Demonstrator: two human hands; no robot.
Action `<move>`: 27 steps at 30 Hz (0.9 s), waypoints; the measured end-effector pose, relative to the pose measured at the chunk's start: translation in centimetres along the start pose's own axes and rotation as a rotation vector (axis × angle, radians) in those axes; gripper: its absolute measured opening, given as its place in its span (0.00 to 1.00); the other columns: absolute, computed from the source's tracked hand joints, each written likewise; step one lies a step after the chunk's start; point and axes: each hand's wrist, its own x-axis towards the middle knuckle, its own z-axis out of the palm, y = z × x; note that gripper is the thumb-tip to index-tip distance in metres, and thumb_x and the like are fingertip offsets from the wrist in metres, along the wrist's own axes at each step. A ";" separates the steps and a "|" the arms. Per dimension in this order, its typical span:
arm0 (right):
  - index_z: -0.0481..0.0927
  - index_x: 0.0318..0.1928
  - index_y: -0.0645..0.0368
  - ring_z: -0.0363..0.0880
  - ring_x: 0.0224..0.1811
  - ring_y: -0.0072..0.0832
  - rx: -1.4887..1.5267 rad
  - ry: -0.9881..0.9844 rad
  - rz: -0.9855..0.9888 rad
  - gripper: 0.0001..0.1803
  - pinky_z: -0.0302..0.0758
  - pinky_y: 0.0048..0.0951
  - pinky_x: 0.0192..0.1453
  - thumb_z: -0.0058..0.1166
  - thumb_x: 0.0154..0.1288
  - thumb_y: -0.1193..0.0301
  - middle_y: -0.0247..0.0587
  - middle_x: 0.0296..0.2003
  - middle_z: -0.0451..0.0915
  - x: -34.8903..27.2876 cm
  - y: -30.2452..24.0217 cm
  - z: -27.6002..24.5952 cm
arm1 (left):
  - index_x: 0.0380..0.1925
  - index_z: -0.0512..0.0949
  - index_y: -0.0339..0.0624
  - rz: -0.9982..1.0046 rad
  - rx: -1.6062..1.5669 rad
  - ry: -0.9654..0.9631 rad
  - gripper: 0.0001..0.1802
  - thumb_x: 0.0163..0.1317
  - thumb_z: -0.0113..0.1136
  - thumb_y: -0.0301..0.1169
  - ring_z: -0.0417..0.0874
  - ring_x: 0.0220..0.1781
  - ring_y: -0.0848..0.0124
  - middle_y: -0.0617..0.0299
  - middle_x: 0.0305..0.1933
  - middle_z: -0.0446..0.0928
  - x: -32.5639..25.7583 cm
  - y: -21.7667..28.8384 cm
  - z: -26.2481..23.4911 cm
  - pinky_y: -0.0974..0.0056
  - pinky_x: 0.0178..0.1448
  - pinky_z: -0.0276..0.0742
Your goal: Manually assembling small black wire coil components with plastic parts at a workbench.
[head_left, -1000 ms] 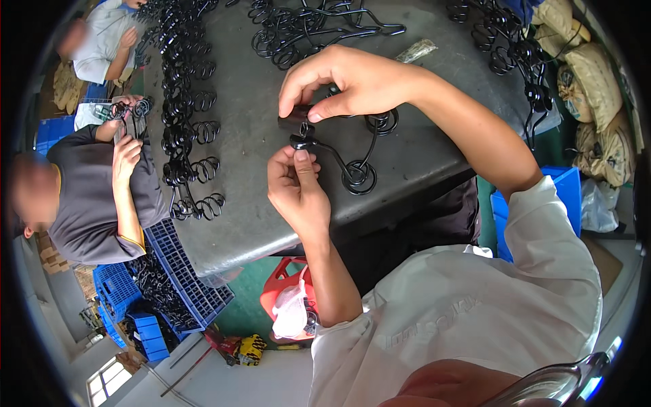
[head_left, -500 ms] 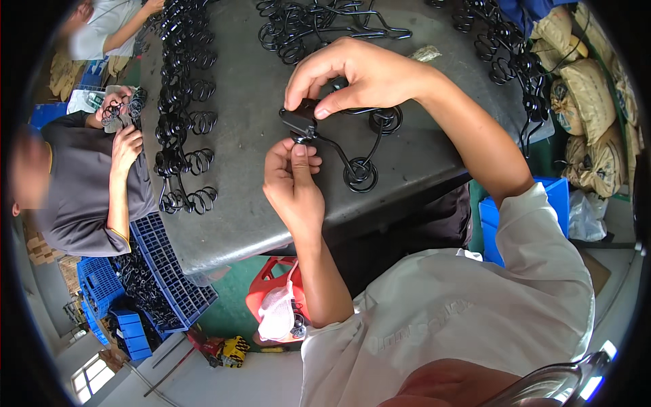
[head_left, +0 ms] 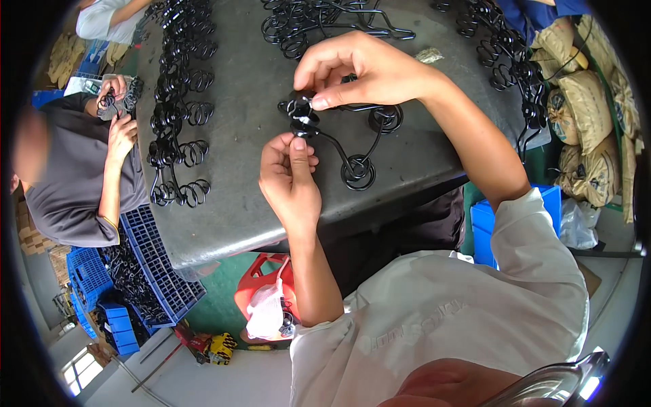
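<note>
Black wire spring piece [head_left: 339,139] pinched by left hand [head_left: 288,180] below, right hand [head_left: 369,68] arched above.

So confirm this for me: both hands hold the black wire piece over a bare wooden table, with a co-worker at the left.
Wrong on the table: the head view shows grey metal strewn with black wire coils. Both hands, left and right, do hold the black wire piece; co-worker at left.

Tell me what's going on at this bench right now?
A person works a black wire piece with coiled ends over a grey table. The right hand pinches its top coil from above; the left hand grips it from below, thumb pressed up against the coil. Rows of similar black wire pieces lie along the table. On the left, another person's hands hold a similar piece. A blue crate sits below the table edge.
</note>
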 end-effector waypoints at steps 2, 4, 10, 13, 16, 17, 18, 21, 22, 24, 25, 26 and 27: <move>0.84 0.47 0.65 0.85 0.42 0.20 0.006 0.007 -0.005 0.10 0.82 0.23 0.48 0.67 0.67 0.76 0.36 0.39 0.86 0.1 0.5 0.1 | 0.45 0.78 0.33 0.000 0.000 0.007 0.09 0.75 0.59 0.29 0.79 0.30 0.80 0.63 0.33 0.82 0.0 0.1 0.1 0.75 0.35 0.73; 0.84 0.47 0.65 0.84 0.42 0.19 0.050 0.018 -0.010 0.10 0.82 0.23 0.47 0.67 0.67 0.76 0.35 0.39 0.86 0.2 0.9 0.3 | 0.45 0.78 0.33 0.001 -0.001 0.015 0.09 0.75 0.60 0.29 0.78 0.30 0.80 0.63 0.32 0.81 0.0 0.1 0.1 0.75 0.34 0.73; 0.81 0.54 0.62 0.81 0.53 0.22 0.195 0.000 0.068 0.14 0.78 0.27 0.60 0.62 0.69 0.80 0.35 0.50 0.83 0.1 0.7 0.2 | 0.44 0.79 0.34 0.034 -0.049 0.050 0.08 0.74 0.62 0.29 0.78 0.29 0.80 0.64 0.32 0.81 -0.1 0.0 0.0 0.75 0.34 0.72; 0.81 0.55 0.62 0.80 0.55 0.22 0.160 -0.012 0.067 0.15 0.77 0.27 0.63 0.61 0.70 0.81 0.34 0.51 0.82 0.1 0.5 0.2 | 0.42 0.79 0.32 0.013 -0.092 0.047 0.09 0.73 0.63 0.29 0.76 0.29 0.81 0.66 0.30 0.80 -0.2 0.2 0.0 0.75 0.35 0.73; 0.81 0.55 0.61 0.80 0.55 0.22 0.154 -0.014 0.048 0.15 0.76 0.26 0.63 0.60 0.70 0.81 0.35 0.51 0.83 0.2 0.7 0.2 | 0.41 0.79 0.33 0.014 -0.121 0.050 0.09 0.72 0.64 0.29 0.76 0.29 0.82 0.67 0.29 0.79 -0.2 0.2 -0.1 0.75 0.35 0.73; 0.81 0.55 0.61 0.80 0.55 0.22 0.151 -0.021 0.051 0.15 0.76 0.26 0.63 0.60 0.70 0.81 0.35 0.51 0.83 0.2 0.6 0.3 | 0.41 0.79 0.33 0.012 -0.107 0.050 0.08 0.72 0.64 0.29 0.76 0.29 0.82 0.67 0.29 0.79 -0.2 0.1 -0.1 0.75 0.34 0.72; 0.81 0.55 0.62 0.80 0.55 0.22 0.141 -0.015 0.056 0.15 0.76 0.26 0.63 0.60 0.70 0.82 0.35 0.51 0.83 0.2 0.5 0.4 | 0.40 0.80 0.33 0.010 -0.092 0.049 0.08 0.72 0.65 0.29 0.76 0.28 0.82 0.67 0.28 0.79 -0.2 0.0 -0.2 0.75 0.34 0.72; 0.81 0.55 0.62 0.80 0.56 0.23 0.145 -0.008 0.056 0.15 0.76 0.27 0.64 0.60 0.70 0.82 0.36 0.51 0.82 0.2 0.5 0.5 | 0.40 0.80 0.33 0.009 -0.073 0.057 0.08 0.71 0.65 0.28 0.76 0.28 0.82 0.67 0.27 0.79 -0.2 0.1 -0.1 0.74 0.33 0.72; 0.81 0.55 0.63 0.80 0.56 0.23 0.161 -0.006 0.048 0.15 0.76 0.28 0.64 0.60 0.69 0.82 0.36 0.52 0.82 0.1 0.6 0.5 | 0.40 0.80 0.33 0.007 -0.076 0.057 0.08 0.71 0.65 0.28 0.76 0.28 0.82 0.67 0.27 0.79 -0.1 0.0 -0.1 0.74 0.33 0.72; 0.81 0.55 0.63 0.80 0.56 0.24 0.176 -0.020 -0.001 0.15 0.76 0.28 0.64 0.60 0.69 0.82 0.37 0.52 0.82 0.2 0.6 0.5 | 0.41 0.80 0.33 0.012 -0.102 0.058 0.08 0.71 0.65 0.29 0.76 0.28 0.82 0.66 0.27 0.80 -0.1 0.0 -0.1 0.74 0.33 0.73; 0.81 0.55 0.63 0.80 0.56 0.24 0.193 -0.033 -0.052 0.15 0.76 0.28 0.64 0.60 0.69 0.82 0.37 0.53 0.82 0.2 0.7 0.4 | 0.41 0.80 0.33 0.012 -0.105 0.058 0.08 0.71 0.65 0.29 0.76 0.28 0.82 0.66 0.27 0.80 -0.1 0.0 -0.1 0.74 0.33 0.73; 0.81 0.55 0.63 0.80 0.56 0.24 0.192 -0.034 -0.051 0.15 0.76 0.28 0.64 0.60 0.69 0.82 0.37 0.53 0.82 0.2 0.7 0.4 | 0.41 0.80 0.33 0.017 -0.097 0.058 0.09 0.72 0.65 0.29 0.76 0.28 0.81 0.66 0.27 0.80 -0.2 0.1 -0.2 0.74 0.33 0.73; 0.81 0.55 0.63 0.80 0.57 0.25 0.184 -0.052 -0.044 0.15 0.76 0.29 0.65 0.59 0.69 0.82 0.38 0.53 0.82 0.1 0.6 0.3 | 0.41 0.80 0.33 0.023 -0.090 0.058 0.09 0.72 0.65 0.30 0.77 0.28 0.81 0.66 0.27 0.80 -0.2 0.1 -0.2 0.73 0.34 0.73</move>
